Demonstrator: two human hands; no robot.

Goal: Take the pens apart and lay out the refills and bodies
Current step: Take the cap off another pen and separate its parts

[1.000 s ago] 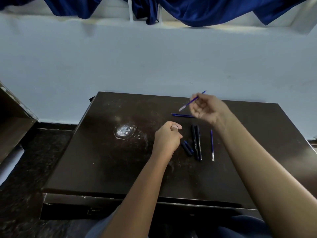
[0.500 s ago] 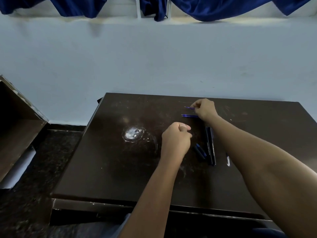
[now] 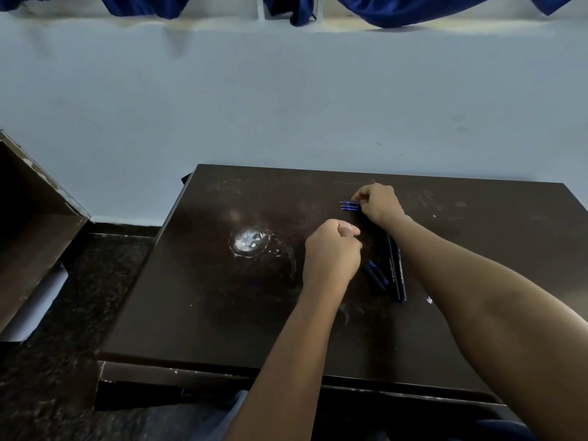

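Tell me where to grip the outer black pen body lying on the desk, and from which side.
Grip the outer black pen body near its lower end, pinching across its width from above. It lies flat on the desk, side by side with a second body, and the right hand's forearm crosses its far end, so only the near end looks free.

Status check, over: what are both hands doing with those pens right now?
Right hand at the blue refills, far side of table. Left hand fisted, contents hidden. Pen bodies and caps lying flat. Nothing in the way.
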